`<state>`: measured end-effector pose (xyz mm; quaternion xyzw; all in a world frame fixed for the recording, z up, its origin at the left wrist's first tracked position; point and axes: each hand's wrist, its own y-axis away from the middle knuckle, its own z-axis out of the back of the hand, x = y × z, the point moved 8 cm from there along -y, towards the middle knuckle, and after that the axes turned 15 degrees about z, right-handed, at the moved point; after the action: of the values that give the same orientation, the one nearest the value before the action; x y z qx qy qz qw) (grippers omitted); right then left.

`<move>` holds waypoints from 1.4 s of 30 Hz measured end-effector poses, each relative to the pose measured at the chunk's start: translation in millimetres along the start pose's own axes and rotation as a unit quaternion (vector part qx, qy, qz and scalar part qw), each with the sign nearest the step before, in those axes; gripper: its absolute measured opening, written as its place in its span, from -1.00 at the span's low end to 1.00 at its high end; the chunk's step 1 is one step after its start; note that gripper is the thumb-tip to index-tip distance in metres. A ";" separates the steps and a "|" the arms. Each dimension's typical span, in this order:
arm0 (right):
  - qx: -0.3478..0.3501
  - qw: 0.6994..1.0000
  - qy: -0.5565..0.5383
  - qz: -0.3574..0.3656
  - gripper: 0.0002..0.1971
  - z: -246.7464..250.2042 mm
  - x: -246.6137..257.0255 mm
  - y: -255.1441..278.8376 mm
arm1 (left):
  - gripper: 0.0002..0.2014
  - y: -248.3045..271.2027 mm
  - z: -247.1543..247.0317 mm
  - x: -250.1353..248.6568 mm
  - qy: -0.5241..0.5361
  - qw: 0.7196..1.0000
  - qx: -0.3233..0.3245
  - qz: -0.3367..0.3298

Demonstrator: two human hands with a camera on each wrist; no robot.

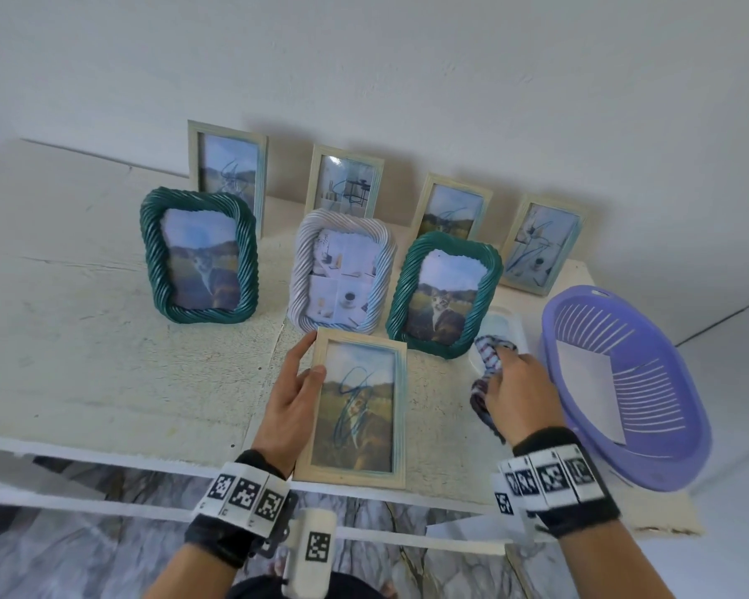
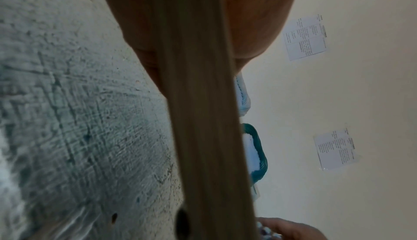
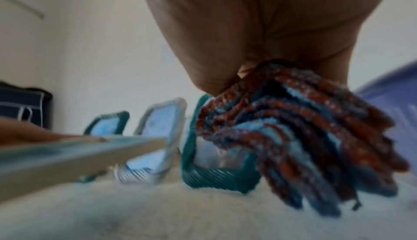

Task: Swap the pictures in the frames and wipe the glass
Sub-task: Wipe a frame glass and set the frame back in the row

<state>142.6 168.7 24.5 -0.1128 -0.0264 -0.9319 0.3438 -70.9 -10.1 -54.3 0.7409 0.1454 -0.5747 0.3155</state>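
- The left hand (image 1: 293, 395) grips the pale wooden frame (image 1: 355, 408) by its left rail, thumb over the front and fingers behind, and holds it at the bench's (image 1: 83, 339) front edge, tilted face-up, probably so that the glass, scribbled with blue marks, is open to wiping.
- The right hand (image 1: 517, 393) is closed round a bunched striped cloth (image 1: 487, 361), just right of the frame and not touching it; in my judgement it is poised to start the wipe.
- Behind stand three twisted-rim frames, two green (image 1: 197, 255) (image 1: 444, 294) and one white (image 1: 342, 276), propped upright.
- Four more pale frames (image 1: 228, 170) lean along the bench's back edge by the wall, glass marked too, apparently awaiting their turn.
- A purple basket (image 1: 623, 382) at the bench's right edge holds a white sheet, perhaps a spare picture.
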 end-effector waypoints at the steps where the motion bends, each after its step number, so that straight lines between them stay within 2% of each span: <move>1: -0.017 1.000 0.002 -0.007 -0.62 6.3 5.2 9.2 | -0.57 0.1 0.6 -0.8 -0.007 1.000 0.002 -0.003; 4: -0.093 0.994 -0.047 0.012 -0.63 17.5 29.3 26.1 | -0.56 -0.3 3.2 -1.2 -0.033 0.999 -0.004 -0.014; 6: -0.111 0.987 -0.097 0.070 -0.60 15.5 61.1 32.8 | -0.57 -0.3 4.3 -1.5 -0.033 0.999 -0.003 -0.023; 9: -0.083 0.980 -0.089 0.160 -0.58 -5.0 113.5 37.1 | -0.54 0.3 2.9 -1.1 -0.028 0.999 0.020 -0.024; 11: -0.060 0.981 -0.047 0.181 -0.59 -21.2 135.2 34.8 | -0.50 1.9 1.4 -1.1 -0.028 0.999 0.032 -0.028; 15: -0.075 0.975 -0.034 0.205 -0.71 -33.8 153.9 30.6 | -0.57 9.5 8.2 -12.6 -0.055 0.997 -0.001 -0.060; 20: -0.019 0.942 -0.056 0.329 -0.65 -45.4 172.1 58.0 | -0.57 12.0 25.3 -20.9 -0.098 0.992 -0.033 -0.075; 22: -0.013 0.942 -0.036 0.335 -0.60 -44.9 165.2 55.5 | -0.56 13.4 26.1 -18.2 -0.106 0.991 -0.037 -0.071; 26: -0.055 0.957 -0.013 0.283 -0.54 -36.8 164.7 38.6 | -0.55 14.1 23.4 -19.2 -0.114 0.990 -0.034 -0.072; 29: -0.048 0.941 -0.040 0.332 -0.65 -41.9 183.2 52.4 | -0.57 9.9 34.4 -21.9 -0.109 0.991 -0.040 -0.065; 32: -0.032 0.926 -0.038 0.374 -0.67 -40.9 181.2 53.2 | -0.56 13.6 38.2 -22.5 -0.115 0.989 -0.051 -0.078; 36: -0.077 0.948 -0.028 0.307 -0.55 -26.3 176.6 31.4 | -0.55 16.7 32.4 -20.3 -0.109 0.990 -0.035 -0.082; 38: -0.081 0.932 -0.033 0.352 -0.56 -24.3 193.0 40.3 | -0.55 13.5 38.8 -19.1 -0.097 0.992 -0.030 -0.074; 40: -0.040 0.913 -0.054 0.402 -0.61 -28.8 200.6 53.2 | -0.55 12.7 45.4 -18.9 -0.099 0.992 -0.037 -0.070; 42: -0.010 0.909 -0.060 0.413 -0.64 -31.6 192.5 53.0 | -0.57 15.7 48.6 -21.1 -0.103 0.990 -0.050 -0.082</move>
<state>28.7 2.1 36.2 -0.1723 0.0110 -0.6981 0.6949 -105.0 -49.7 -36.5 0.6464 0.2007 -0.6642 0.3174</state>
